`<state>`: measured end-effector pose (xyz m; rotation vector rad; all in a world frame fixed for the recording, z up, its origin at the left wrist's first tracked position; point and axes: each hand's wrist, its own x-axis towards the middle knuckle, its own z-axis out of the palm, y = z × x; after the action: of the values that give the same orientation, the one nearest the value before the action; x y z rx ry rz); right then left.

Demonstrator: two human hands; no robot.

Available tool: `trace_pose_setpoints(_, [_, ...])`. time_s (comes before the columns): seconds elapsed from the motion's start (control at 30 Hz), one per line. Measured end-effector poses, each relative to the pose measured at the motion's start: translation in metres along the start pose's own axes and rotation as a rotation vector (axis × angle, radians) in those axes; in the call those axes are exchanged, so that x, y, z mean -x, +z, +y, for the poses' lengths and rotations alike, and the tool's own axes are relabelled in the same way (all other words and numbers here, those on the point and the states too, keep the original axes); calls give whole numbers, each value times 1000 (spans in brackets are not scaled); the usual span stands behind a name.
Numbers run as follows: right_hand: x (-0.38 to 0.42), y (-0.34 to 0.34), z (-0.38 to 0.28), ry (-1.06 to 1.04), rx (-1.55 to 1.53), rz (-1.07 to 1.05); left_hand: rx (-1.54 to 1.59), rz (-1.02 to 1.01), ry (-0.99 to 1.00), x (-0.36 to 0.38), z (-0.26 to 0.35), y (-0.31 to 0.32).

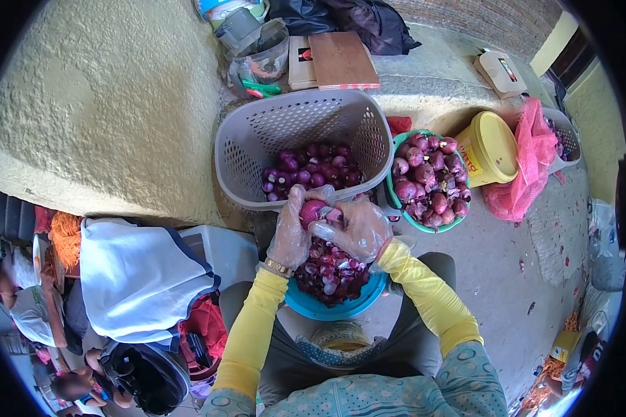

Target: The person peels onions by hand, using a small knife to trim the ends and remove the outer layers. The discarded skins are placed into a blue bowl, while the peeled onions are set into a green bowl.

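Clamping red onion [313, 214] btwn L hand [290, 231] & R hand [358, 228], tog., w/ peelings [330, 278] in blue basin [313, 310] below hands, peeled onions [311, 167] in grey basket [235, 167] beyond, unpeeled onions [428, 174] in green tub [424, 228] to R.

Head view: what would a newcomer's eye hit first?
Probably the clear-gloved hands at the centre: the left hand holds a red onion, with the right hand up against it. Next, the grey perforated basket of peeled onions just beyond them, then the bright pink mesh bag at right, beside a yellow bucket.
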<state>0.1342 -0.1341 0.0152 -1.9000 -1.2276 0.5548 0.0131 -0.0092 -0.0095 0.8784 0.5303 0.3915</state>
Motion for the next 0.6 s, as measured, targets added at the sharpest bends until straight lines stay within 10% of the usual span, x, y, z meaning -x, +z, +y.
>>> trace_pose_setpoints(0.6, [0,19,8,71,74,22,-3,179,82,4,-12,7])
